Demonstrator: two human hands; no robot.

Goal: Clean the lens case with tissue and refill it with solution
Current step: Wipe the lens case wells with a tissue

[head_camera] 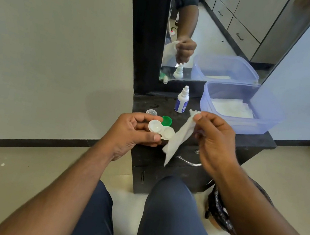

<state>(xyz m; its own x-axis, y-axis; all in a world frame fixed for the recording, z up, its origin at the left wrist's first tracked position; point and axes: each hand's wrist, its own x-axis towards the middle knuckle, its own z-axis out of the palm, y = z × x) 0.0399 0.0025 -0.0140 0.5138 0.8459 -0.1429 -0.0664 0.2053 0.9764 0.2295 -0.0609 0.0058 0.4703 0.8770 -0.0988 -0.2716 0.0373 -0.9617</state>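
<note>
The left hand (133, 132) pinched the light, rigid, likely slippery lens case (160, 129) by its left well, while the right hand (214, 139) pinched the limp tissue (177, 139) by its top corner.

Left hand (137, 130): holds the white lens case (160, 130) between thumb and fingers, both wells uncapped and facing up.
Right hand (215, 136): pinches the top corner of a white tissue (178, 139), which hangs down just beside the case.
Black desk (257, 139): carries a green cap (167, 120) and a clear cap (151, 112), near each other behind the case.
Solution bottle (182, 99): white with a blue label, upright, capped, near the mirror (226, 26).
Clear blue plastic tub (240, 107): right of the bottle, white tissues inside.
Mirror: reflects the bottle, tub and right hand.
Foreground: knees in dark blue trousers.
</note>
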